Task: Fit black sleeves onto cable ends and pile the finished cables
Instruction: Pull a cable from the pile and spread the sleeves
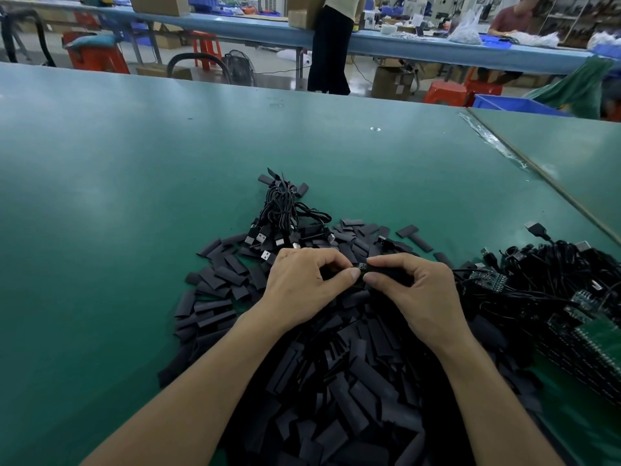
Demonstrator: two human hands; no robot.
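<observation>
The work surface was a wide table (134, 156) with a green mat on top. Near its front edge lay a large heap of flat black sleeves (336, 381), spreading to the left and toward the middle. Just behind the heap lay a small bundle of cables (285, 210), with the USB plugs pointing to the front. On the right, a dense tangle of black cables with circuit boards (554, 280) touched the heap. A strip of clear tape (494, 142) ran along the seam to a second green table (571, 153).
</observation>
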